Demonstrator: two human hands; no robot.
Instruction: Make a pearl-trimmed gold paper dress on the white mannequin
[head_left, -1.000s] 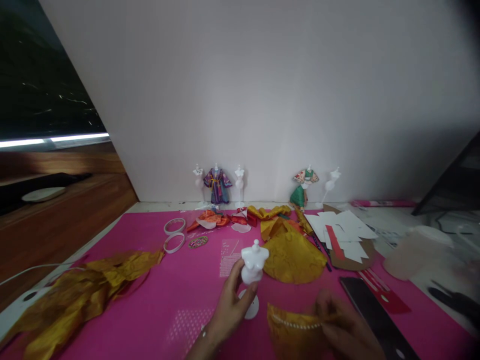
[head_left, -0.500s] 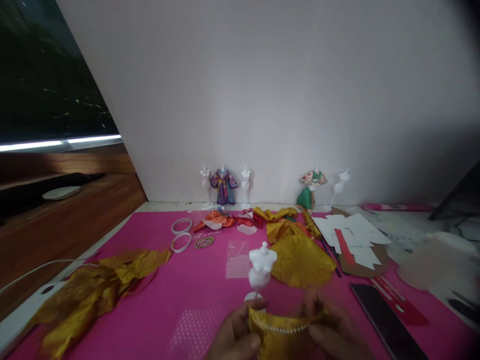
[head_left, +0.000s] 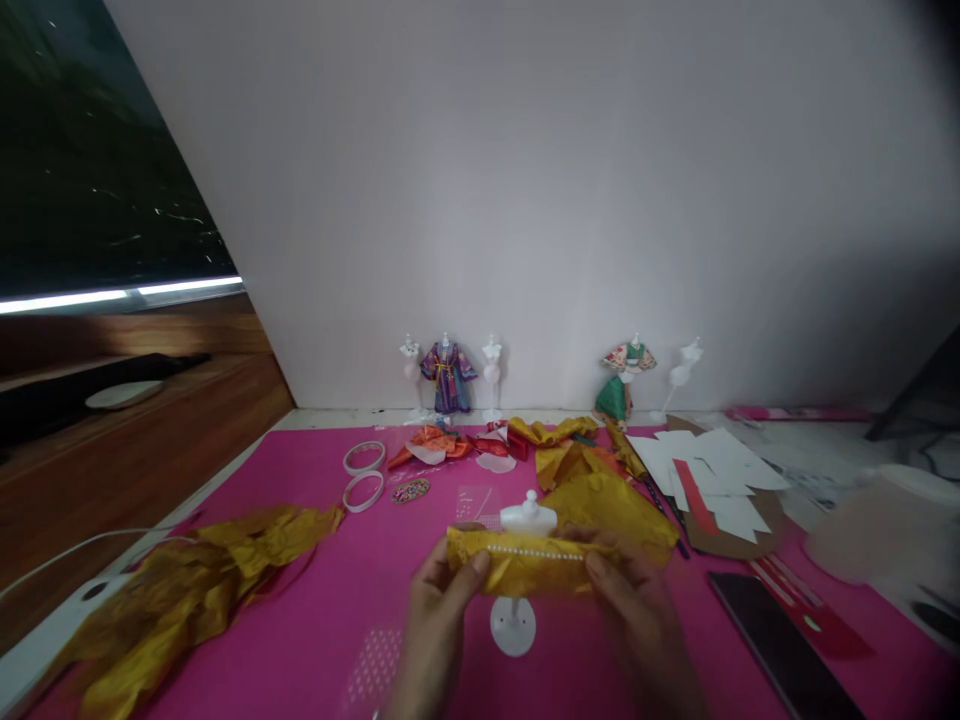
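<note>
A strip of golden-yellow fabric (head_left: 529,578) with a row of small white pearl beads along it is stretched sideways between my hands. My left hand (head_left: 444,590) pinches its left end, thumb on the front. At the other end, my right hand (head_left: 628,590) pinches it the same way. Directly behind the strip stands a small white mannequin (head_left: 529,515); its shoulders and neck show above the fabric and its round base below, while the torso is hidden. Whether the fabric touches the mannequin, I cannot tell.
Crumpled yellow fabric (head_left: 217,560) lies at left, and more yellow fabric (head_left: 615,510) behind my right hand. Two tape rolls (head_left: 364,491), white paper pieces (head_left: 724,475) and a dark phone-like slab (head_left: 780,640) rest around. Dressed mini mannequins (head_left: 448,375) line the wall.
Both hands have moved up and forward with the beaded fabric, from in front of the mannequin's base to across its torso. The strip is now pulled straighter.
</note>
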